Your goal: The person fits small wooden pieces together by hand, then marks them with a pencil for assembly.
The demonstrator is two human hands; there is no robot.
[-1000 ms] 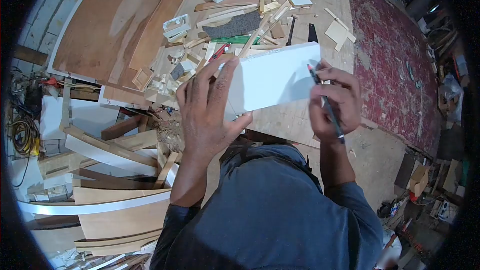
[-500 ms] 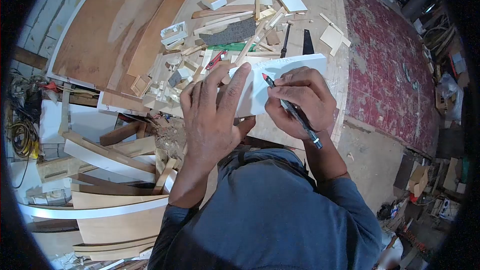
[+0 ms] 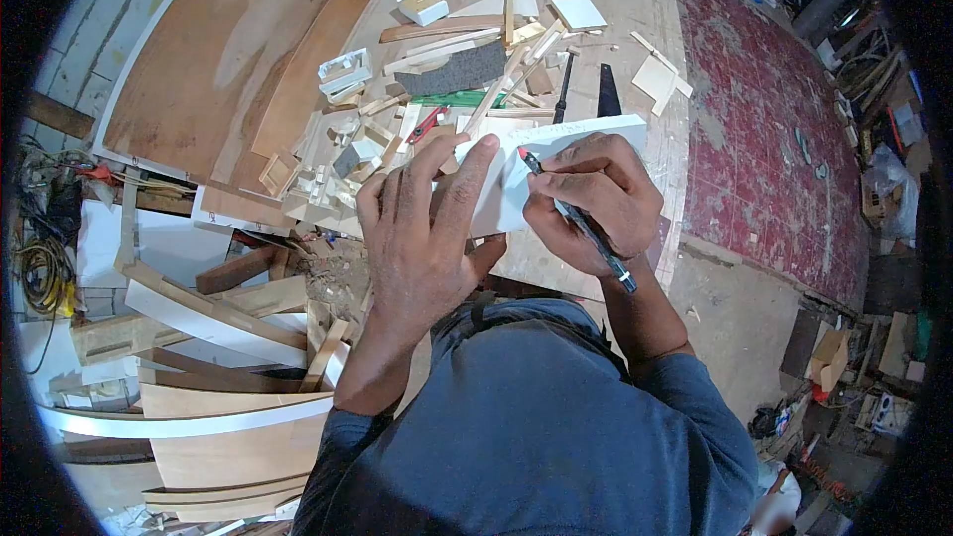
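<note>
A white board [image 3: 501, 189] is tilted at the near edge of the wooden table [image 3: 635, 0]. My left hand [image 3: 422, 223] grips its left end, fingers on the upper face and thumb low near the bottom edge. Pinched in my right hand [image 3: 601, 203] is a dark pen [image 3: 588, 228] with a red tip, which points at the board's face close to its upper edge. That upper edge looks rough. Just beyond the board lie a black saw blade [image 3: 609, 89] and a thin dark tool [image 3: 565, 89].
Wood offcuts, a grey rough piece [image 3: 452, 69], a green strip [image 3: 457, 99] and a red tool [image 3: 427, 125] litter the table. Large brown sheets [image 3: 199, 60] stand at the left, above curved wooden parts [image 3: 228, 437]. Red flooring [image 3: 764, 139] lies right.
The board's upper edge has tipped slightly toward me, and the pen has shifted a little left with my right hand. My left hand keeps its hold.
</note>
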